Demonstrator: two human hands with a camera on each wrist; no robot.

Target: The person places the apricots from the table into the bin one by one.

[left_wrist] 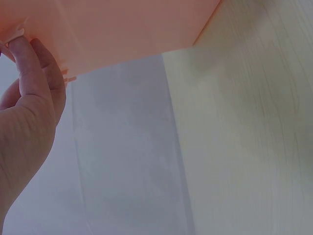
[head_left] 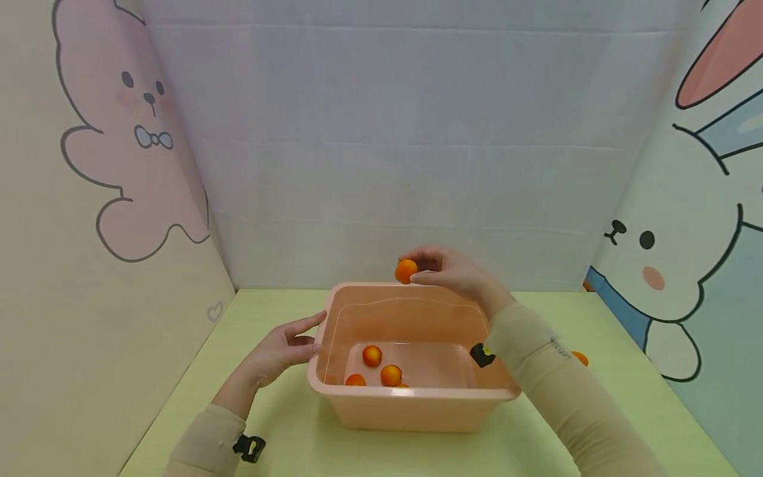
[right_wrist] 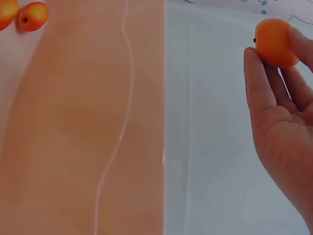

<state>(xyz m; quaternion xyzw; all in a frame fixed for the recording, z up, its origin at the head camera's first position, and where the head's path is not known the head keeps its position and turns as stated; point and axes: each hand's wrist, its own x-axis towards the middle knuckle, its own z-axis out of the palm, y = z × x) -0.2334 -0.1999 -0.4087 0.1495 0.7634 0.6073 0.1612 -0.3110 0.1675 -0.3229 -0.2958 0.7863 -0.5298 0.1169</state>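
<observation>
Right hand: we see our right hand [head_left: 453, 271] pinching a small orange fruit [head_left: 406, 271] between thumb and fingertips, above the far rim of the tub.
Fruit orientation: nearly round, so we cannot tell a long axis; in the right wrist view a dark stem dot faces left.
Left hand: our left hand [head_left: 285, 350] rests against the tub's left wall, fingers straight and close together, thumb up at the rim.
Tub: a peach plastic tub [head_left: 417, 397] stands on the pale green desk [head_left: 286, 437], long side across our view.
Inside: several more orange fruits [head_left: 381, 368] lie on its floor.
Beside: another orange fruit [head_left: 579, 358] lies on the desk, right of our sleeve.
Writing: small print on the right sleeve [head_left: 557, 377], too small to read.
</observation>
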